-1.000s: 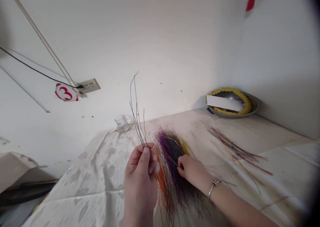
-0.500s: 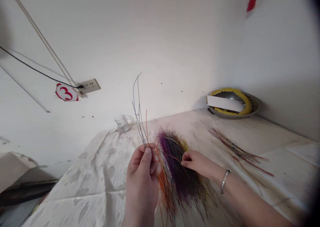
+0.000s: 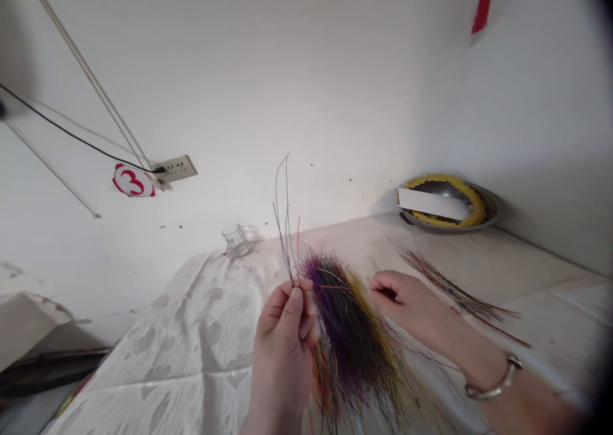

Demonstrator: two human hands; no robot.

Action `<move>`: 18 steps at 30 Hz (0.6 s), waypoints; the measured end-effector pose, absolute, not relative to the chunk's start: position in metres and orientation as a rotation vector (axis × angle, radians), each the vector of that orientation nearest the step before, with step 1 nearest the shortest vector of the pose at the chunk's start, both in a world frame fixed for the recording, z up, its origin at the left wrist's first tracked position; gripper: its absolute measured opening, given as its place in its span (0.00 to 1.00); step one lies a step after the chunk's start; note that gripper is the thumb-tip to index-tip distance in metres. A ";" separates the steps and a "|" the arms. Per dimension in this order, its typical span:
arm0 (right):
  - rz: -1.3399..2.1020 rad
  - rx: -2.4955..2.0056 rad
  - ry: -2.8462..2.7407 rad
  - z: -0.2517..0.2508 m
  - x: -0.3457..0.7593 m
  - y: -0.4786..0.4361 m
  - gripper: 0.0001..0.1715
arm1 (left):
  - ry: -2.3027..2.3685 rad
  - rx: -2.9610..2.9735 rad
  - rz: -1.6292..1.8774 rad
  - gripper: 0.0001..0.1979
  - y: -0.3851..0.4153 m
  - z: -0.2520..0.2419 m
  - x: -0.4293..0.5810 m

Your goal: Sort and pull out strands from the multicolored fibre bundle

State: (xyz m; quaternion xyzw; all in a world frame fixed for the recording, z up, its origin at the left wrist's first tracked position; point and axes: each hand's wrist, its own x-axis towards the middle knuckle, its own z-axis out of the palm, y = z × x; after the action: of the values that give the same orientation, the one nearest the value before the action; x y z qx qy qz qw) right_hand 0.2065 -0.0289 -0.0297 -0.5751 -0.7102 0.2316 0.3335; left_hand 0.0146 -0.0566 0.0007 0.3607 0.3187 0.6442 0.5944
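My left hand (image 3: 286,333) is closed on a few thin wires (image 3: 286,224), blue, dark and red, which stand upright from my fingertips. Just right of it a thick pile of coloured wires (image 3: 352,333), purple, orange and yellow, lies on the cloth-covered table (image 3: 191,358). My right hand (image 3: 412,304), with a silver bangle at the wrist, hovers at the pile's right side, fingers curled in a pinch on a thin red wire drawn from the pile.
A smaller bundle of wires (image 3: 454,291) lies to the right. A metal dish with a yellow ring and white paper (image 3: 445,202) stands in the back corner. A small glass cup (image 3: 234,239) sits by the wall, under a socket (image 3: 175,168) and a number 3 sign (image 3: 131,181).
My right hand has moved from the middle of the pile out to its right side, pulling a strand. My left hand with its wires has drifted slightly right.
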 end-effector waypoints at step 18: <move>0.739 -1.157 -1.698 -0.018 0.155 -0.071 0.09 | 0.732 0.763 1.352 0.13 -0.064 -0.007 0.032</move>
State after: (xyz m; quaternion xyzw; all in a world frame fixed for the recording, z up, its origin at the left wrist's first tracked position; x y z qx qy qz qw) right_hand 0.1555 -0.0712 -0.0179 -0.4703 -0.6901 0.3002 0.4610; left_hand 0.0317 -0.0636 -0.0066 0.3363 0.3227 0.5959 0.6540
